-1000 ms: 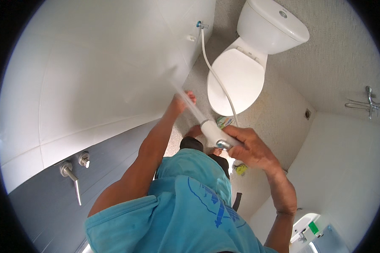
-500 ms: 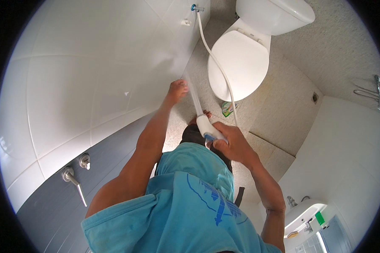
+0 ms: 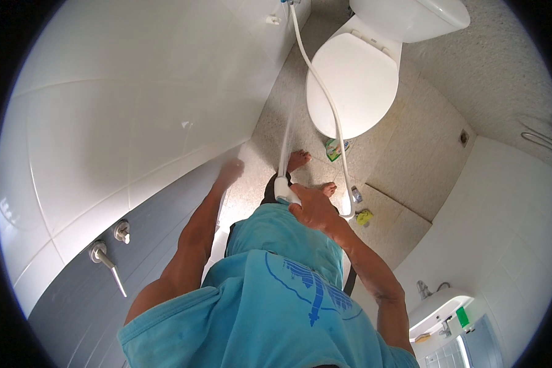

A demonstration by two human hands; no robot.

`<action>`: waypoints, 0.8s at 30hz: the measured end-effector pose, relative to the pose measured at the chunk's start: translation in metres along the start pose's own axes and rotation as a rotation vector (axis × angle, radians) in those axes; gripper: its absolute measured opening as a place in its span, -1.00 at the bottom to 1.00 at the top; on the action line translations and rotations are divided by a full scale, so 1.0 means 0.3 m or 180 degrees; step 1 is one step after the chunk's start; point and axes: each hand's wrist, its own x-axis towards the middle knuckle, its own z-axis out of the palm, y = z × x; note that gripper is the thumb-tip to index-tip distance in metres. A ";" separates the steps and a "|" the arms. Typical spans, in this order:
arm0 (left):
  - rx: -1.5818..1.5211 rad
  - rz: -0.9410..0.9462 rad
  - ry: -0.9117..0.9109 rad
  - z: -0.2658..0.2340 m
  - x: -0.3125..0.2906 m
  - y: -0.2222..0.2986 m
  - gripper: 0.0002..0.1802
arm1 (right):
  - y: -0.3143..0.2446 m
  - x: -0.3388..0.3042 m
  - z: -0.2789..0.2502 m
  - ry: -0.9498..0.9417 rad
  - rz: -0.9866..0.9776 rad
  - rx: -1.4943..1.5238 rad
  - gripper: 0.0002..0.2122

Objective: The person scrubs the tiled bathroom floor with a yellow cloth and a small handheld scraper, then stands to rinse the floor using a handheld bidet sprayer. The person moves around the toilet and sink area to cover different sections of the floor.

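My right hand [image 3: 316,210] is wrapped round a white bidet sprayer [image 3: 283,187] in front of my waist. A stream of water [image 3: 286,138] shoots from its nozzle, away from me toward the floor by the tiled wall. The sprayer's white hose [image 3: 324,91] runs past the toilet up to a valve on the wall. My left hand [image 3: 230,173] is lower left, beside the tiled wall, with nothing visible in it; motion smears its fingers.
A white toilet [image 3: 352,83] with its lid down stands ahead. On the floor lie a green packet [image 3: 334,149], a yellow-green crumpled item [image 3: 364,217] and my bare feet [image 3: 299,160]. Wall taps [image 3: 107,264] are at left, a washbasin [image 3: 438,306] at lower right.
My left hand has come back down and left, away from the water stream. The sprayer has shifted slightly left and nearer my body, still spraying. The view has shifted a little.
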 end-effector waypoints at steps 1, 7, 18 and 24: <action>-0.0182 -0.0030 -0.0049 -0.008 -0.021 -0.036 -0.71 | -0.005 -0.002 0.019 0.0006 -0.0113 0.0074 -0.67; -0.0398 -0.0043 -0.0213 0.036 -0.068 0.007 -0.71 | 0.039 0.033 0.022 -0.0092 -0.0240 0.0471 -0.68; 0.0073 -0.0262 -0.0358 0.008 0.036 0.071 -0.66 | 0.290 -0.099 0.041 0.0099 0.0350 0.0535 -0.59; 0.0164 -0.0230 -0.0515 -0.012 0.125 0.102 -0.62 | 0.371 -0.133 0.110 -0.0168 0.0692 -0.0067 -0.61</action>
